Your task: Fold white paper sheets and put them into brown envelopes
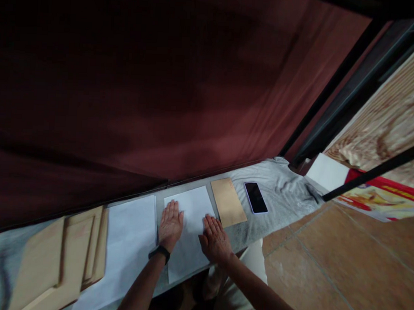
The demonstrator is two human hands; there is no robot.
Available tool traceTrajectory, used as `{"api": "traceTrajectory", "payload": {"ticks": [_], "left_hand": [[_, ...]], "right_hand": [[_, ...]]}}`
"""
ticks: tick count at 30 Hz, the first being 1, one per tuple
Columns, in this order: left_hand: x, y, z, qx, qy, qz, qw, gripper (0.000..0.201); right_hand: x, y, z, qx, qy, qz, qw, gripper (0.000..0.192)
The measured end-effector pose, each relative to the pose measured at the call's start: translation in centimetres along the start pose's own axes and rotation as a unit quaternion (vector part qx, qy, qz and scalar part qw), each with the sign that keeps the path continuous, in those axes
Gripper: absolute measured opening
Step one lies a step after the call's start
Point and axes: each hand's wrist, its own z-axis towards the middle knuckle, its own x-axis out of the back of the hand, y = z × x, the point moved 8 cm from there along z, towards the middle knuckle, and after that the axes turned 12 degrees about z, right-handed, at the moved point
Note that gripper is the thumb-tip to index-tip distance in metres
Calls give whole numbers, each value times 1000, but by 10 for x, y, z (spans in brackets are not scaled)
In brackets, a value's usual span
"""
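Observation:
A white sheet of paper [191, 218] lies flat in front of me on a narrow cloth-covered surface. My left hand [171, 221] rests on its left edge, fingers stretched out, with a dark band on the wrist. On the sheet's right edge lies my right hand [216, 240], its fingers extended over the paper. Just right of the sheet is a brown envelope [229, 202], apart from my right hand. To the left of my left hand spreads a stack of white paper [129, 247].
Several brown envelopes [45, 253] overlap at the far left. A phone [256, 198] lies right of the single envelope on the grey cloth [281, 190]. A dark red panel [182, 103] rises behind the surface. At right stand a dark metal frame and a colourful box [383, 197].

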Motion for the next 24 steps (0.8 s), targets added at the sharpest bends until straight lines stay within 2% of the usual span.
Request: {"api": "traceTrajectory", "payload": {"ticks": [3, 6, 8, 11, 17, 21, 24], "left_hand": [[9, 20, -18, -29, 10, -14, 999, 59], [8, 46, -52, -100, -4, -15, 995, 57], [5, 56, -76, -138, -9, -5, 990, 56], [4, 48, -98, -135, -12, 15, 991, 59], [16, 26, -112, -95, 5, 34, 995, 66], [25, 24, -124, -83, 28, 39, 995, 65], [34, 32, -141, -113, 34, 44, 992, 66]], "right_hand": [[-1, -9, -3, 2, -4, 0, 1000, 59], [-11, -24, -5, 36, -19, 7, 999, 56], [-15, -30, -8, 54, -20, 12, 998, 54], [-11, -29, -13, 60, -19, 10, 998, 55], [10, -11, -27, 46, -61, 1, 997, 60], [22, 1, -43, 36, -73, -3, 997, 63], [30, 10, -54, 36, -75, -3, 997, 63]]}}
